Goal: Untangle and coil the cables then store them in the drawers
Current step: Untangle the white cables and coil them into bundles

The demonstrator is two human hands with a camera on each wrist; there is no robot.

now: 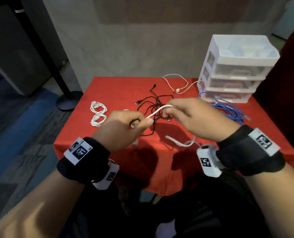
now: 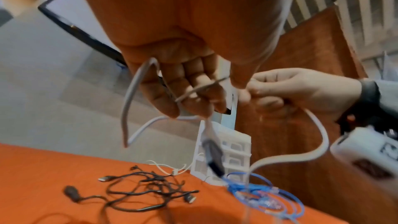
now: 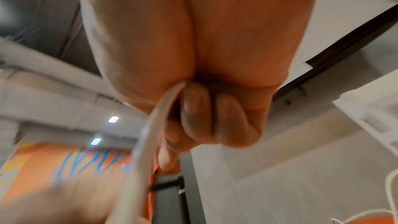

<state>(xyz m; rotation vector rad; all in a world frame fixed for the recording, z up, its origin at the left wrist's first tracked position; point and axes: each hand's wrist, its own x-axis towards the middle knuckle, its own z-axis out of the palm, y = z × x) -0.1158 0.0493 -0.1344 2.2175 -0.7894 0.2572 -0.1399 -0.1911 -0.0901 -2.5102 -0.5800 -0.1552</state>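
Two hands raised over red-clothed table, white cable stretched between them. Left hand pinches one end; right hand grips loop. Below: tangled black cables. Two coiled white cables lie left. Blue cable heap beside clear drawer unit, far right corner. Cream cable behind.

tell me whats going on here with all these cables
A person is holding a thick white cable above a red-covered table, gripping it with both the left hand and the right hand. Two small white coiled cables lie at the left. A tangled black cable pile, a thin cream cable and a blue cable bundle wait. The white plastic drawer unit is closed.
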